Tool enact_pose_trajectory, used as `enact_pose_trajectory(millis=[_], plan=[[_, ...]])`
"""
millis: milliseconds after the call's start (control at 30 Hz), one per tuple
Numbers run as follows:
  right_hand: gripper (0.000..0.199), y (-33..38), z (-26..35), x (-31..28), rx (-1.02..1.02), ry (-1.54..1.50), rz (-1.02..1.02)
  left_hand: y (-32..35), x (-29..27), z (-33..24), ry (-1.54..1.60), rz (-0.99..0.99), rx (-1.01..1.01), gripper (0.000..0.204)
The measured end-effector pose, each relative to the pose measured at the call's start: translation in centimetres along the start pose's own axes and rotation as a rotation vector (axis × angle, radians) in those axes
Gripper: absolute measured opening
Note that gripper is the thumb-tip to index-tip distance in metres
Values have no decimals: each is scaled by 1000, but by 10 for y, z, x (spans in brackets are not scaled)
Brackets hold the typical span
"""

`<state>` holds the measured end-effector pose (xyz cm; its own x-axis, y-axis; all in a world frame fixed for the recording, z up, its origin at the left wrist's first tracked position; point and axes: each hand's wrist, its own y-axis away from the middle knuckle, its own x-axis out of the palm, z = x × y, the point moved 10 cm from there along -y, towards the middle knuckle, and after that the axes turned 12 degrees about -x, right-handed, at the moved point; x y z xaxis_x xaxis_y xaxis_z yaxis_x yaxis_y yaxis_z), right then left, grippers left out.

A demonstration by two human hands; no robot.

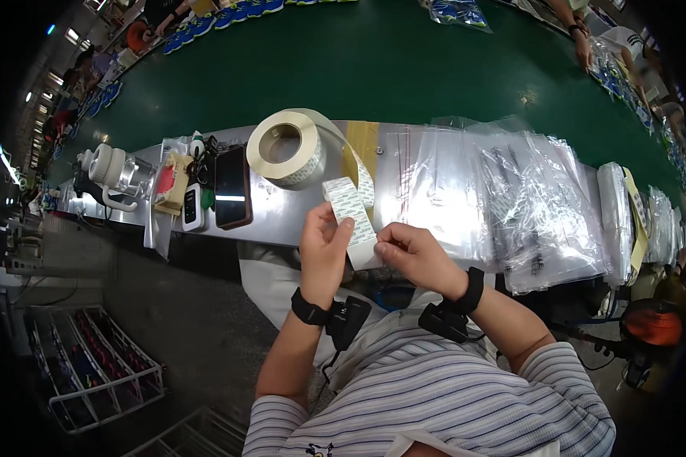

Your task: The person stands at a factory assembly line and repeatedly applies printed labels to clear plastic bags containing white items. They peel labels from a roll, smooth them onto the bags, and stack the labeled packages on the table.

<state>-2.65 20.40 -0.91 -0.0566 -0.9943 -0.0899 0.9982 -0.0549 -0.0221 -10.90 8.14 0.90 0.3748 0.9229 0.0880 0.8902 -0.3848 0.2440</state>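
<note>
Head view: we hold a label strip at centre.
Clear bag stack (511,198) at three o'clock; label roll (286,146) at twelve; left hand (324,251) and right hand (415,255), fingers pinched on label strip (352,209).

Your paper label strip (356,217) looks matt — the bench (282,213) is smooth brushed metal, and the plastic bags (511,198) at its right end gleam, glossy and crinkled.
</note>
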Motion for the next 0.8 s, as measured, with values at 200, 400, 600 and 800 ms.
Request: enact_pose_trajectory(millis=[200,400,600,800], plan=[[9,-5,57,-18,-501,384,-120,26,35,-30,-692,105,373,22],[9,-5,53,-29,-456,468,-221,-5,25,-4,-239,160,43,12],[22,-4,23,-36,-187,516,-108,27,0,-77,-320,-183,475,14],[30,20,14,-106,-120,1236,-488,54,120,-10,-939,451,676,50]])
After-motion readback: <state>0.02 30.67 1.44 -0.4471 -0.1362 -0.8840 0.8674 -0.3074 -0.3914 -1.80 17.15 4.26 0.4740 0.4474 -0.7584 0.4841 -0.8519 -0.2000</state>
